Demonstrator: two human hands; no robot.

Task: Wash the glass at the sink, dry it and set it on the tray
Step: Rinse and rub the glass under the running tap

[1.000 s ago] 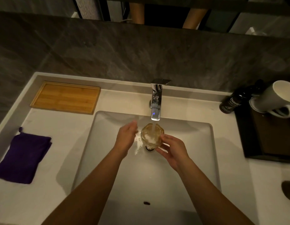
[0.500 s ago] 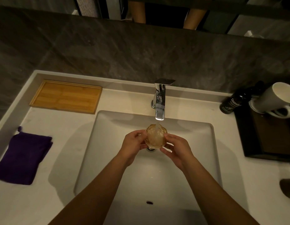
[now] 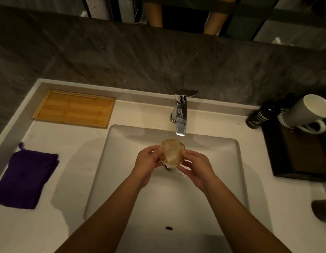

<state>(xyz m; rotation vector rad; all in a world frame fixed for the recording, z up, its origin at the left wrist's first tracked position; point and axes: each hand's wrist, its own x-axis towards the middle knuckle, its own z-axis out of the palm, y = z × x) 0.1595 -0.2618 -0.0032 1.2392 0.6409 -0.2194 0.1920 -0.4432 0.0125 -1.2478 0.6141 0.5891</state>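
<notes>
Both hands clasp our ribbed amber drinking glass (image 3: 172, 152) over the white rectangular sink (image 3: 231, 161): left hand (image 3: 146, 163) and right hand (image 3: 196, 168) pressed on opposite sides. From the left, a folded purple cloth (image 3: 25, 178) lies on the white counter (image 3: 71, 143), then a flat bamboo tray (image 3: 73, 108). Just beyond our glass stands the chrome tap (image 3: 181, 114). Farther right, a dark bottle (image 3: 258, 117) and white mug (image 3: 308, 111).

My single head-worn wide-angle view looks steeply down and forward, close over the sink (image 3: 122, 161), with the faucet (image 3: 181, 115) just above frame centre.
</notes>
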